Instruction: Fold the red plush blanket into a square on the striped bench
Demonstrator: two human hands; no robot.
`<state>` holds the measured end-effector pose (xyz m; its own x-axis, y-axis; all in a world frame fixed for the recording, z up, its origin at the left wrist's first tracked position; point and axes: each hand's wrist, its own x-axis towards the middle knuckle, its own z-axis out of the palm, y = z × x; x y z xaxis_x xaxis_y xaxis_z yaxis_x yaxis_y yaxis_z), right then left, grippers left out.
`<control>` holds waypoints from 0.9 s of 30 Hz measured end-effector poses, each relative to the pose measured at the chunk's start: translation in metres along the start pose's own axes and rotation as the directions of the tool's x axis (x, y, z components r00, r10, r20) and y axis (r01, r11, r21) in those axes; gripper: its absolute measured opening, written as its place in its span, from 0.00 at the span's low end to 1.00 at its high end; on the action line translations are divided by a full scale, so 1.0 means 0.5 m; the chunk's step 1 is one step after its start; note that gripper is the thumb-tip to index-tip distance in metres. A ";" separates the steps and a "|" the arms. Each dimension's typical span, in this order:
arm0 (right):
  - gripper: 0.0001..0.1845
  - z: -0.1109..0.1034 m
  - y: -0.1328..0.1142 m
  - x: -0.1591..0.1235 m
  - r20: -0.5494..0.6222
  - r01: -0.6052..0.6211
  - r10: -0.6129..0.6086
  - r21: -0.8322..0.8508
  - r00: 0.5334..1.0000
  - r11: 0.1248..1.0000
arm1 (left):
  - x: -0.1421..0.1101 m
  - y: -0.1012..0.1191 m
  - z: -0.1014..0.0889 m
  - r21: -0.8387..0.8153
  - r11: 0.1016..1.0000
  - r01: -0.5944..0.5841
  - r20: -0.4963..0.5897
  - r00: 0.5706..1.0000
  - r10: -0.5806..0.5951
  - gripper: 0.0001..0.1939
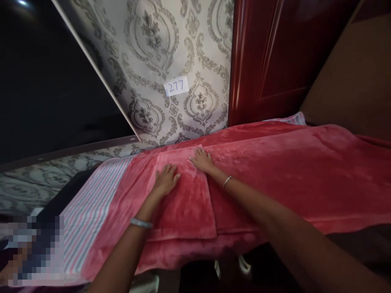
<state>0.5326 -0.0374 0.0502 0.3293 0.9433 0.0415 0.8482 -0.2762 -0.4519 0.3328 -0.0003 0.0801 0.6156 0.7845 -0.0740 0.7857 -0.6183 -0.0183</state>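
Observation:
A red plush blanket (290, 171) lies spread over a raised surface. On it rests a folded red cloth (186, 203), a long rectangle running toward me. My left hand (165, 179) lies flat on the cloth's far left part, fingers stretched out. My right hand (202, 160) presses flat on its far right corner, fingers spread. Both wrists wear a bangle. Neither hand holds anything.
A striped pink and grey sheet (88, 203) shows under the blanket at the left. Patterned wallpaper with a paper tag reading 277 (176, 86) is behind. A dark screen (45, 81) stands at the left, a red-brown door (275, 57) at the right.

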 end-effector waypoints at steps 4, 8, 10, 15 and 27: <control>0.42 0.021 -0.014 -0.112 -0.073 0.149 -0.150 -0.020 0.986 0.989 | -0.046 0.003 0.032 0.017 0.998 0.061 -0.034 0.998 -0.060 0.31; 0.44 0.058 0.007 -0.192 -0.005 0.210 -0.211 -0.086 0.978 0.974 | -0.055 0.011 0.070 0.032 0.992 0.120 -0.092 0.989 -0.116 0.32; 0.43 0.066 0.018 -0.204 -0.009 0.203 -0.205 -0.107 0.979 0.973 | -0.054 0.015 0.082 0.049 0.991 0.126 -0.130 0.984 -0.118 0.32; 0.43 0.062 0.015 -0.196 -0.016 0.201 -0.203 -0.100 0.979 0.975 | -0.054 0.011 0.083 0.072 0.992 0.103 -0.139 0.986 -0.092 0.32; 0.31 -0.061 0.172 -0.323 -0.201 0.142 -0.136 0.013 0.970 0.990 | -0.023 -0.009 0.077 0.082 0.993 0.084 -0.193 0.979 -0.067 0.31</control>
<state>0.5651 -0.2190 0.0319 0.2871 0.9158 0.2809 0.8807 -0.1371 -0.4533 0.3199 -0.0085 0.0428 0.5616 0.8185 0.1211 0.8272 -0.5518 -0.1066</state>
